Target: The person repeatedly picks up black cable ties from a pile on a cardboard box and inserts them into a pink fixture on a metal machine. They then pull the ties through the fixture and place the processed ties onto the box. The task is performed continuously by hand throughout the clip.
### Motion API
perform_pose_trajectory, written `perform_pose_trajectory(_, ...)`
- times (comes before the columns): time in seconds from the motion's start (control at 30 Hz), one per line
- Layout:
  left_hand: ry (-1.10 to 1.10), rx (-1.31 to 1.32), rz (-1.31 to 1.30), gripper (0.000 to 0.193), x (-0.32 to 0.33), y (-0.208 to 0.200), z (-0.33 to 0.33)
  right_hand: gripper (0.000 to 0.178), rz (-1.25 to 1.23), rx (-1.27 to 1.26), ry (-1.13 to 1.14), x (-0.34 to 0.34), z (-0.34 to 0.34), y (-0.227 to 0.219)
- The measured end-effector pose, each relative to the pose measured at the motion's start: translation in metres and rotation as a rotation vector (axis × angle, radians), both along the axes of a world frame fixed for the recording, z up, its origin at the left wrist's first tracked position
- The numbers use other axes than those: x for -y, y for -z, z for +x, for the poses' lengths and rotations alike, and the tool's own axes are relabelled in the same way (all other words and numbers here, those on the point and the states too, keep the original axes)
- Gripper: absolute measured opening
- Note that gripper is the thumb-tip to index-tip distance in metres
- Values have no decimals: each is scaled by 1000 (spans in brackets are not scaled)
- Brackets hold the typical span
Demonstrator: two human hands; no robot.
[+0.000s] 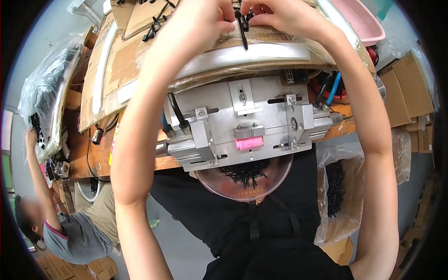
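Both my arms reach over a metal fixture to the cardboard-covered surface at the far edge. My left hand has its fingers curled beside a small group of slim black plastic parts; what it grips, if anything, is hidden. My right hand pinches at the same group from the right, thumb and fingertips against a black part. One long black part points toward me over a white padded strip. A pink block sits in the middle of the fixture, between two metal cylinders.
Under the fixture, a clear bowl on my lap holds many black parts. More black parts lie at the far left. A plastic-lined box stands at right, a pink basin far right. A co-worker sits at left.
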State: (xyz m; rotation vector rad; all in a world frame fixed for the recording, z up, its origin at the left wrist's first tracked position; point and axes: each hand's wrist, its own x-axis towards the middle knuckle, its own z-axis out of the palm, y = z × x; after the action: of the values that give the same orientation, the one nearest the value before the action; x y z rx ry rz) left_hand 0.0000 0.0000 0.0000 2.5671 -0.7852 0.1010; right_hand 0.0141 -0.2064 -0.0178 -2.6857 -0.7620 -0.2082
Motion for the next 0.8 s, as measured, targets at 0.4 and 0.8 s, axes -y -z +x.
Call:
perform_pose_trajectory(0.4, -226, 318, -367, 53, -42, 66, -133, 13, 115, 498, -99, 6, 28, 17)
perform_pose_trajectory(0.8, -68, 156, 69, 72, 12, 153, -209, 22, 1219, 111, 0, 28, -80, -15)
